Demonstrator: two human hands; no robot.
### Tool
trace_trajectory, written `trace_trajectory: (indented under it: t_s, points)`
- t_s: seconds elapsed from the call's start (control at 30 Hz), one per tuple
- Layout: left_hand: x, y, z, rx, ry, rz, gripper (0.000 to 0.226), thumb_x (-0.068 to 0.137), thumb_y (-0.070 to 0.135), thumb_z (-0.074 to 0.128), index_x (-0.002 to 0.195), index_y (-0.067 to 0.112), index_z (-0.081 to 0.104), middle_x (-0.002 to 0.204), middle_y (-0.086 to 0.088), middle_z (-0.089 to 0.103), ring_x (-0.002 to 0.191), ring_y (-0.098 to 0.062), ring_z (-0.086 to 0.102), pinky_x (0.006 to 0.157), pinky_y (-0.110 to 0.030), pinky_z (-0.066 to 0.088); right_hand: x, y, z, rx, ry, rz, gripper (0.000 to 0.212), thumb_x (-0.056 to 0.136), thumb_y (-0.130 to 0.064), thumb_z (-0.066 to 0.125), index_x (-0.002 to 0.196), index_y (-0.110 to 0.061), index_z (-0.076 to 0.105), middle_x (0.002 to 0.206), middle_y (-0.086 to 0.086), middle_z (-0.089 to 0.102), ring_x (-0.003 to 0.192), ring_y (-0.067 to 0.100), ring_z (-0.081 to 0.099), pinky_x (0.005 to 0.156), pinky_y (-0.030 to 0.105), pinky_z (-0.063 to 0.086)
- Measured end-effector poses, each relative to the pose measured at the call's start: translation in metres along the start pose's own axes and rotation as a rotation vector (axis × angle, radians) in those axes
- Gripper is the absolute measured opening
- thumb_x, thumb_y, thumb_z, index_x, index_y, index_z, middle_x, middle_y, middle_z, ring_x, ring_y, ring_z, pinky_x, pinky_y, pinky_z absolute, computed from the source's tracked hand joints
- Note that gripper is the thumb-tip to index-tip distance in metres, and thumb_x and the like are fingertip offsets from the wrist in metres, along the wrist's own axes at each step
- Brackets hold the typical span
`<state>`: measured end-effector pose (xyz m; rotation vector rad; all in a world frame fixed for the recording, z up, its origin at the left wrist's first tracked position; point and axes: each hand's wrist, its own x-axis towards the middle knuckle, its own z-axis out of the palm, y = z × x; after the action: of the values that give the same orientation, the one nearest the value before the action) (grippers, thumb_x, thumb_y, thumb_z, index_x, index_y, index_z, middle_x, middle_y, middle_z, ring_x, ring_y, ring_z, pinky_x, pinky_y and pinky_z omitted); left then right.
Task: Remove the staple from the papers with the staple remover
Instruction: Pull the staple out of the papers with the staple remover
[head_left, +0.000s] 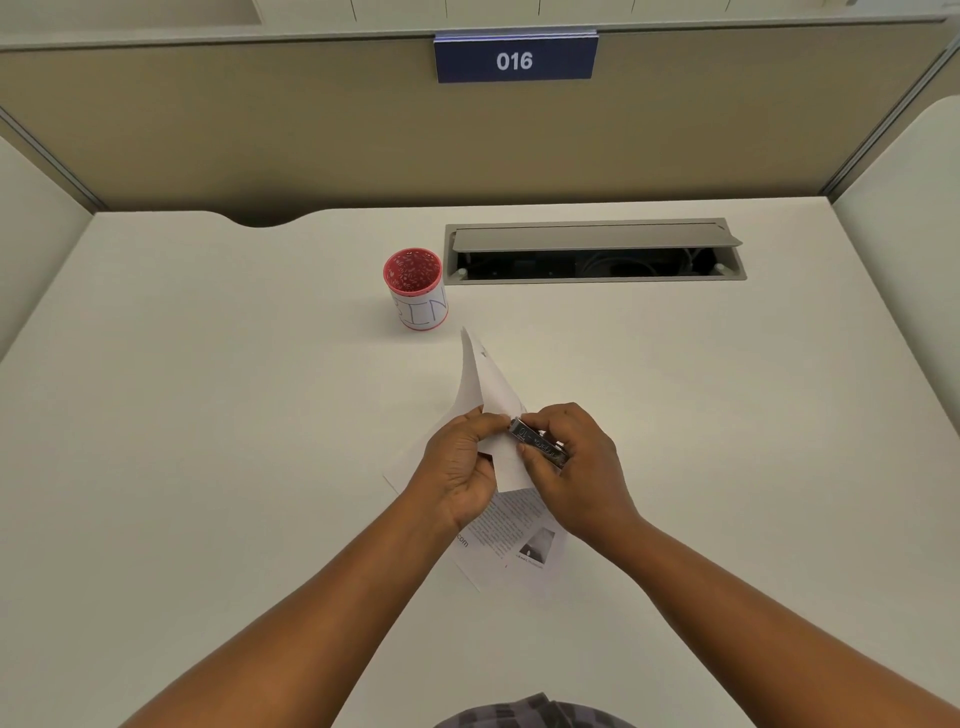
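Note:
The stapled white papers (488, 384) are lifted off the desk at mid-centre, one corner pointing up and away; a printed lower sheet (511, 535) lies flat beneath. My left hand (460, 467) pinches the papers' near corner. My right hand (569, 465) grips a small metal staple remover (535, 441), its tip at the paper corner beside my left thumb. The staple itself is hidden by my fingers.
A red cup (415, 288) with a white label stands behind the papers. A grey cable hatch (595, 249) with its lid raised sits in the white desk (208, 415) at the back right. A beige partition with a blue "016" sign (514, 60) closes the back.

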<state>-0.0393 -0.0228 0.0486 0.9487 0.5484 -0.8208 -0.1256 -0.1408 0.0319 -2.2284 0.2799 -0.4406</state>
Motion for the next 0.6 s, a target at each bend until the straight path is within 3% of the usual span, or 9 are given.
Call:
trace_trajectory:
  t_s: [0.1, 0.37, 0.47, 0.6]
  points:
    - [-0.0005, 0.0009, 0.0009, 0.006, 0.005, 0.009, 0.042, 0.088, -0.008, 0.064, 0.129, -0.003, 0.062, 0.123, -0.026, 0.063, 0.112, -0.04, 0.061, 0.105, -0.059, 0.049, 0.0012, -0.0004, -0.0003, -0.001, -0.015, 0.018, 0.025, 0.085, -0.009, 0.075, 0.109, -0.014, 0.071, 0.099, -0.003, 0.066, 0.088, 0.006, 0.057, 0.078, 0.012, 0.043]
    - [-0.0022, 0.0009, 0.0, 0.017, 0.001, 0.033, 0.036, 0.091, -0.005, 0.062, 0.128, -0.005, 0.063, 0.123, -0.027, 0.065, 0.11, -0.037, 0.063, 0.102, -0.054, 0.053, 0.0019, -0.002, -0.0006, 0.065, -0.031, 0.122, 0.022, 0.087, -0.015, 0.072, 0.108, -0.023, 0.067, 0.1, -0.012, 0.064, 0.088, 0.002, 0.059, 0.073, 0.009, 0.043]
    - [-0.004, 0.0003, 0.0, 0.032, 0.0, 0.061, 0.034, 0.093, -0.005, 0.062, 0.126, -0.004, 0.064, 0.123, -0.026, 0.067, 0.106, -0.035, 0.066, 0.091, -0.048, 0.059, 0.0015, -0.0027, -0.0007, 0.055, -0.028, 0.136, 0.022, 0.087, -0.016, 0.073, 0.107, -0.024, 0.067, 0.099, -0.012, 0.064, 0.091, 0.001, 0.058, 0.071, 0.004, 0.04]
    - [-0.0028, -0.0008, -0.0015, 0.067, -0.02, 0.093, 0.02, 0.093, -0.004, 0.063, 0.11, 0.002, 0.071, 0.112, -0.02, 0.074, 0.097, -0.031, 0.072, 0.075, -0.039, 0.064, 0.002, -0.0043, -0.0014, 0.074, -0.027, 0.173, 0.02, 0.088, -0.017, 0.071, 0.106, -0.024, 0.067, 0.1, -0.011, 0.065, 0.09, -0.001, 0.058, 0.07, 0.004, 0.041]
